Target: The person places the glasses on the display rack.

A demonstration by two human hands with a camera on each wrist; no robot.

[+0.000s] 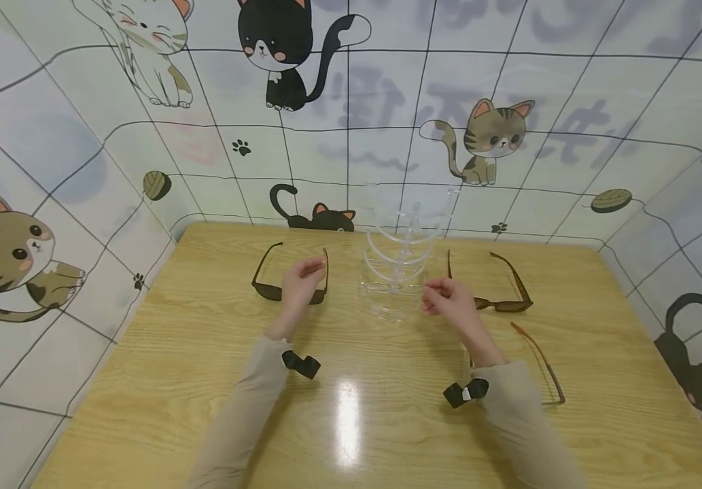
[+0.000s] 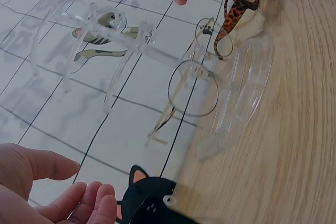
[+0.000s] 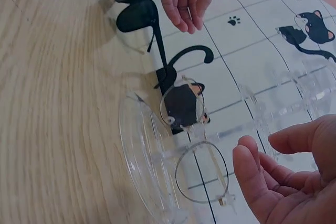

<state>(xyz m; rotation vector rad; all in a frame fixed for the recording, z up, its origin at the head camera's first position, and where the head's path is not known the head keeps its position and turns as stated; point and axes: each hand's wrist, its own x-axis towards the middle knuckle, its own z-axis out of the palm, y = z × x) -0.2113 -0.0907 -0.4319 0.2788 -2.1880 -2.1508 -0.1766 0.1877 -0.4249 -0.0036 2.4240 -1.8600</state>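
Note:
A clear display stand (image 1: 397, 261) with curved tiers stands at the back middle of the table. Round thin-rimmed glasses (image 2: 218, 92) sit on its lowest part, just above the clear base. My right hand (image 1: 453, 303) is close beside these glasses, holding nothing; thumb and fingers are apart in the right wrist view. On the other side, my left hand (image 1: 299, 286) hovers over black sunglasses (image 1: 268, 292), partly covering them in the head view. Its fingers are loosely bent with nothing between them. The upper tiers of the stand carry no glasses.
Tortoiseshell sunglasses (image 1: 512, 306) lie right of the stand. Nearer the front, another pair of glasses (image 1: 548, 367) with brown temples is partly hidden beneath my right forearm. Wall sheeting (image 1: 387, 149) printed with cats surrounds the wooden table (image 1: 161, 353) at the back and sides.

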